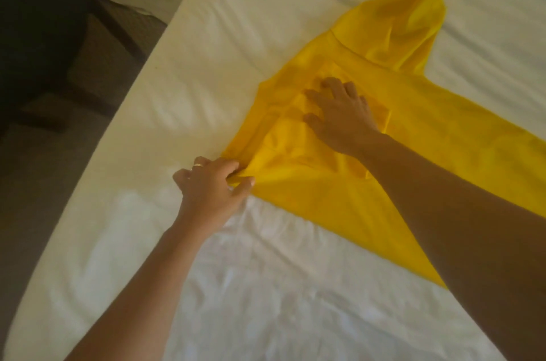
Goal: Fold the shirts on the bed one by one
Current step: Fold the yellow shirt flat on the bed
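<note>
A bright yellow shirt of thin, smooth fabric (pixel 339 183) lies spread on the white-sheeted bed (pixel 206 50), near the bed's left edge and reaching toward its right side, where the frame cuts the cloth off. The left hand (pixel 211 186), a ring on one finger, pinches a bunched corner of the yellow fabric between thumb and curled fingers at the shirt's leftmost point, close to the left edge of the bed. The right hand (pixel 342 115) lies flat on the middle of the shirt, fingers straight and spread, palm down, pressing on a folded-over layer of cloth. One sleeve or end of the shirt stretches away toward the far side of the bed. The right forearm covers the near part of the shirt, so its lower edge is hidden. The creases under the right hand are hard to make out, and the whole view is slightly blurred. Beyond the left edge of the bed stands dark furniture (pixel 38 35), its shape unclear.
</note>
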The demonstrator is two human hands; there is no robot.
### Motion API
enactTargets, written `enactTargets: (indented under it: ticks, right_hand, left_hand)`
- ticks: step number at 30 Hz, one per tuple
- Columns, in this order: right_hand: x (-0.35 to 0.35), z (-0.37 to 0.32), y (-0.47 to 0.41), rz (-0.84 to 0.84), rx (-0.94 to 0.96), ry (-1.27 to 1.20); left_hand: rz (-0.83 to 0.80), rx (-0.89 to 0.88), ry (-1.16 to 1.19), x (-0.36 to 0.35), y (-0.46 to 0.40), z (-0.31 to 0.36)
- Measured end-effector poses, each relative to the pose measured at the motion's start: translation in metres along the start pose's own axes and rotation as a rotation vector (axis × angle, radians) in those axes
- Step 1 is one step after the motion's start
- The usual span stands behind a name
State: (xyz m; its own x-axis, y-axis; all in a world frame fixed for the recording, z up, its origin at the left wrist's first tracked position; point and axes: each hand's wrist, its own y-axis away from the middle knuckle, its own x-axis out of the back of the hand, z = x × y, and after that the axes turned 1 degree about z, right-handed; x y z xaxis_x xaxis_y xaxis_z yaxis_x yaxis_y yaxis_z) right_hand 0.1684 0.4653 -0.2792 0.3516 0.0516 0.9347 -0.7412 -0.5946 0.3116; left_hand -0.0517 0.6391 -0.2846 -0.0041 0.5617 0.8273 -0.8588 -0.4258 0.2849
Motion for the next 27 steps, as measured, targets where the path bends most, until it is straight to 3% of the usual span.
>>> enactTargets:
  ticks: [3, 5, 8, 11, 13, 15, 23, 27]
  right_hand:
    - [-0.003, 0.009, -0.004, -0.047, -0.092, 0.011]
    - [-0.004, 0.01, -0.004, -0.052, -0.124, -0.001]
    - [-0.002, 0.006, -0.005, 0.038, -0.092, 0.014]
    - [0.006, 0.004, -0.013, 0.128, 0.017, 0.079]
    - [0.011, 0.004, -0.021, 0.101, 0.07, 0.159]
    - [0.012, 0.005, -0.029, 0.07, 0.098, 0.24]
    - [0.025, 0.017, -0.039, 0.232, 0.075, 0.376]
    - [0.037, 0.016, -0.017, 0.403, 0.058, 0.304]
  left_hand:
    - [0.005, 0.147, 0.243, 0.005, -0.005, -0.002]
    - [0.023, 0.212, 0.273, 0.005, -0.007, 0.002]
    - [0.181, 0.145, 0.067, -0.002, -0.002, 0.01]
    - [0.315, -0.095, -0.185, -0.017, 0.008, 0.022]
    - [0.263, -0.288, -0.296, -0.027, 0.01, 0.023]
    - [0.18, -0.363, -0.381, -0.036, 0.009, 0.011]
    - [0.116, -0.354, -0.439, -0.049, 0.006, -0.008]
    - [0.09, -0.352, -0.446, -0.045, 0.005, -0.006]
